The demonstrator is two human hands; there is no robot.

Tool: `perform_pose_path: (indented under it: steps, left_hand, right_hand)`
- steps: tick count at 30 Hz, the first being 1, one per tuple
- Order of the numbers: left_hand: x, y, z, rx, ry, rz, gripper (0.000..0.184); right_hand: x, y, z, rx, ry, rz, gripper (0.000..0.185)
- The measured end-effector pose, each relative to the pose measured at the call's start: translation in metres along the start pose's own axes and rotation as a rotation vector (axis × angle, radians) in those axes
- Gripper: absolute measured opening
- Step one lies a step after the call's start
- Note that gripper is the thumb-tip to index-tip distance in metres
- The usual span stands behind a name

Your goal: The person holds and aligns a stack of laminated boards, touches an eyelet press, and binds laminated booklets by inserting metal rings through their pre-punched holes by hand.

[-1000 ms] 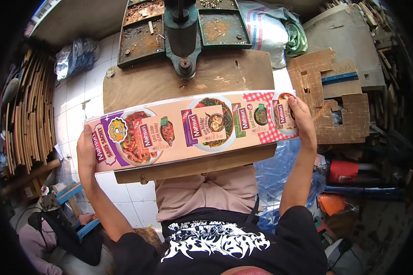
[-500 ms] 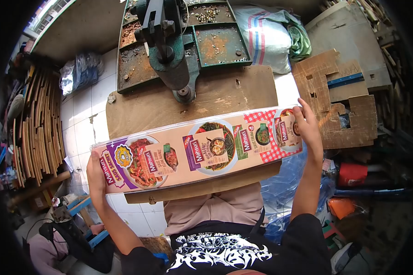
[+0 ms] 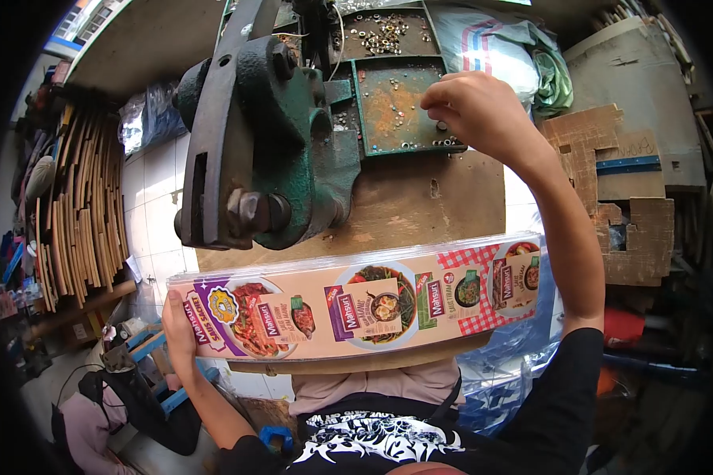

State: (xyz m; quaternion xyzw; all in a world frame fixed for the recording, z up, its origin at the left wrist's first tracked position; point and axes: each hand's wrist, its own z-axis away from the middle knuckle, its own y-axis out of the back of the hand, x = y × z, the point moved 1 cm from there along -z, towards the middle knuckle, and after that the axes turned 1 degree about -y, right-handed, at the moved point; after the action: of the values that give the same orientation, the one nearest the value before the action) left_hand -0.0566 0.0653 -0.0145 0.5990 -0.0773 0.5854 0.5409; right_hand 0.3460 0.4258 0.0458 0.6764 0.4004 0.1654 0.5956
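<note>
A long printed stack of sheets (image 3: 317, 281), with "Mahsuri" sauce pictures and clear plastic edges, lies across the wooden board (image 3: 420, 206) in front of me. My left hand (image 3: 181, 328) grips its left end, thumb on the top face. Over the right compartment of the metal parts tray (image 3: 388, 103) is my right hand (image 3: 487, 115), its fingers curled and pinched together. Whatever may be between those fingertips is hidden. Small beads and rings are scattered in that compartment. The green hand press (image 3: 293, 134) stands between my hands, beyond the stack.
Rings fill a rear compartment (image 3: 384, 33) of the tray. A white striped sack (image 3: 483, 51) is behind it. Cut brown boards (image 3: 586, 158) lean at right, and stacked wood strips (image 3: 83, 214) stand at left. Another person's leg (image 3: 95, 419) shows at lower left.
My right hand has let go of the stack's right end and moved up to the tray. The left hand keeps its grip. The view has shifted, and the press looks larger and further left.
</note>
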Motion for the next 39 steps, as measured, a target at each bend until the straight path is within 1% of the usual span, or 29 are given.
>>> perform_pose_path:
  steps: [2, 6, 7, 8, 10, 11, 12, 14, 16, 18, 20, 21, 22, 24, 25, 27, 30, 34, 37, 38, 39]
  left_hand:
    - [-0.002, 0.001, 0.0, 0.016, 0.001, -0.022, 0.059]
    - [0.007, -0.002, 0.004, 0.011, 0.027, 0.001, 0.059]
    - [0.007, -0.003, 0.005, 0.013, 0.025, 0.014, 0.059]
    - [0.008, -0.003, 0.004, 0.014, 0.019, 0.028, 0.059]
    - [0.006, -0.001, 0.002, 0.018, 0.009, -0.001, 0.057]
    - [0.006, 0.001, 0.003, 0.025, 0.002, -0.04, 0.056]
    - [0.008, 0.002, 0.007, 0.029, 0.017, -0.039, 0.056]
    - [0.024, 0.001, 0.016, 0.207, -0.094, -0.219, 0.05]
    - [0.014, 0.011, 0.023, 0.275, -0.16, -0.176, 0.042]
    - [0.007, 0.013, 0.036, 0.296, -0.099, -0.117, 0.04]
    - [0.012, 0.011, 0.049, 0.282, -0.169, -0.182, 0.041]
    - [0.01, 0.01, 0.052, 0.229, -0.129, -0.106, 0.043]
    - [0.007, 0.009, 0.052, 0.228, -0.121, -0.105, 0.043]
    - [0.003, 0.006, 0.048, 0.194, -0.166, -0.065, 0.043]
    - [0.005, 0.006, 0.047, 0.195, -0.166, -0.129, 0.045]
    - [0.004, 0.004, 0.046, 0.206, -0.17, -0.119, 0.047]
    - [-0.002, 0.003, 0.045, 0.224, -0.161, -0.113, 0.049]
    - [0.005, 0.0, 0.057, 0.293, -0.123, -0.077, 0.047]
    - [0.007, -0.001, 0.063, 0.39, -0.194, -0.063, 0.039]
    - [0.006, 0.0, 0.063, 0.402, -0.192, -0.055, 0.039]
    - [0.005, -0.001, 0.063, 0.42, -0.203, -0.049, 0.038]
  right_hand:
    - [0.004, 0.013, -0.007, -0.262, -0.019, 0.075, 0.01]
    - [0.001, 0.027, -0.002, -0.41, -0.006, 0.027, 0.008]
    - [0.002, 0.027, 0.001, -0.375, 0.074, 0.048, 0.008]
    - [-0.001, 0.026, 0.005, -0.377, 0.073, 0.056, 0.008]
    - [-0.012, 0.029, 0.01, -0.158, 0.086, -0.148, 0.004]
    - [-0.021, 0.035, 0.019, -0.12, 0.044, -0.234, 0.011]
    - [-0.032, 0.044, 0.032, -0.133, 0.051, -0.239, 0.011]
    - [-0.047, 0.064, 0.065, -0.133, -0.364, -0.162, 0.021]
    - [-0.043, 0.063, 0.117, 0.059, -0.492, -0.248, 0.029]
    - [-0.048, 0.057, 0.17, 0.114, -0.69, -0.157, 0.032]
    - [-0.033, 0.035, 0.232, 0.075, -0.831, -0.256, 0.042]
    - [-0.033, 0.025, 0.253, 0.009, -0.921, -0.405, 0.048]
    - [-0.033, 0.014, 0.264, 0.017, -0.969, -0.644, 0.052]
    - [-0.04, -0.003, 0.274, 0.162, -0.913, -0.806, 0.053]
    - [-0.044, -0.005, 0.276, 0.16, -0.916, -0.8, 0.053]
    - [-0.048, -0.009, 0.272, 0.221, -0.906, -0.835, 0.052]
    - [-0.03, -0.02, 0.281, 0.213, -0.904, -0.848, 0.052]
    - [-0.035, -0.024, 0.275, 0.271, -0.912, -0.778, 0.047]
    - [-0.042, -0.025, 0.274, 0.308, -0.911, -0.715, 0.043]
    - [-0.046, -0.022, 0.271, 0.318, -0.924, -0.663, 0.043]
    - [-0.051, -0.022, 0.269, 0.374, -0.968, -0.636, 0.042]
